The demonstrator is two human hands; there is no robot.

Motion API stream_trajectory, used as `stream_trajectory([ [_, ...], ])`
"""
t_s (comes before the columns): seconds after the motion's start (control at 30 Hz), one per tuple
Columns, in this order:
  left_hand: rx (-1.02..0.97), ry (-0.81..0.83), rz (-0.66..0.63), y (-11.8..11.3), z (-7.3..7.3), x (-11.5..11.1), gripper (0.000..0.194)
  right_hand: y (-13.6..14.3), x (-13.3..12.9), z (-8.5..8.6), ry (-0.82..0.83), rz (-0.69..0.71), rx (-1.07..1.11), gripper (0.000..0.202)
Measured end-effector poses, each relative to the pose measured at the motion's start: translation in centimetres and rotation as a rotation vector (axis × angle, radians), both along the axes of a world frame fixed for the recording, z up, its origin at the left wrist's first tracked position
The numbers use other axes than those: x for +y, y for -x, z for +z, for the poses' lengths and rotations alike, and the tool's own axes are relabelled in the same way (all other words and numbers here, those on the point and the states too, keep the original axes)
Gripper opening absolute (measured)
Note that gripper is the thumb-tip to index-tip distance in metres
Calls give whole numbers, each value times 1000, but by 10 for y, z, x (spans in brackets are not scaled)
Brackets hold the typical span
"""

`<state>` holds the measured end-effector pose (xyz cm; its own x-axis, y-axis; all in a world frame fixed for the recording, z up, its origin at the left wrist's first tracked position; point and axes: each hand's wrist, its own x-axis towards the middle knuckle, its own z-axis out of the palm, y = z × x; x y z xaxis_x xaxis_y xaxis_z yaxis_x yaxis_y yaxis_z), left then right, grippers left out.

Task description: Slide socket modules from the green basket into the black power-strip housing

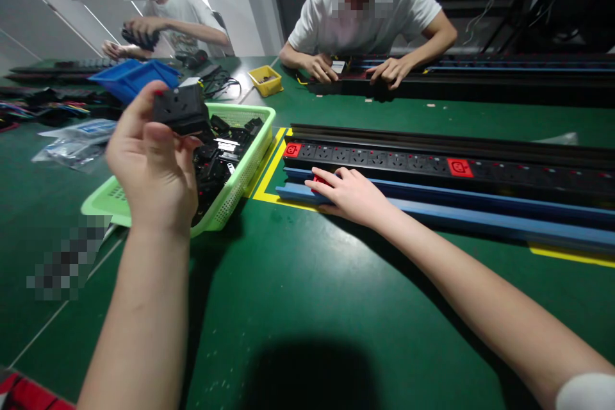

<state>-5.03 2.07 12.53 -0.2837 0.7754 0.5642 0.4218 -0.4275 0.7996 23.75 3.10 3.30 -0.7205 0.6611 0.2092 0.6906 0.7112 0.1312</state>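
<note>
My left hand (158,166) is raised over the basket, its thumb and fingers closed around a black socket module (180,107) with its slotted face towards me. My right hand (348,195) reaches across to the left end of the blue rail (408,206). Its fingers rest around a small red socket module (321,183) that shows only in part between them; the thumb is mostly hidden. Just behind it lies a long black power strip (375,158) with a row of sockets and red socket inserts (460,167). A green basket (235,202) holds many black modules.
A blue bin (129,80) and a small yellow tray (266,81) stand beyond the basket. Plastic bags (79,141) lie at left. Opposite, a co-worker's hands (389,72) touch another long strip. A second person at far left holds a dark part. Yellow tape (266,192) marks the table.
</note>
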Motion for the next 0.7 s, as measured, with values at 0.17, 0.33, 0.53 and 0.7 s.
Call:
stream_trajectory([
  [0.17,-411,41,-217,-49,0,-9,53,0,-1,1,-6,-3,-1,55],
  [0.33,-788,150,-366,-64,-49,8,38,0,-1,0,-9,-3,-4,56],
  [0.53,-668,193,-165,-63,-107,23,37,0,-2,0,-3,-10,-7,58],
  [0.7,-499,231,-22,-56,-121,27,38,0,-2,0,6,-9,-6,57],
])
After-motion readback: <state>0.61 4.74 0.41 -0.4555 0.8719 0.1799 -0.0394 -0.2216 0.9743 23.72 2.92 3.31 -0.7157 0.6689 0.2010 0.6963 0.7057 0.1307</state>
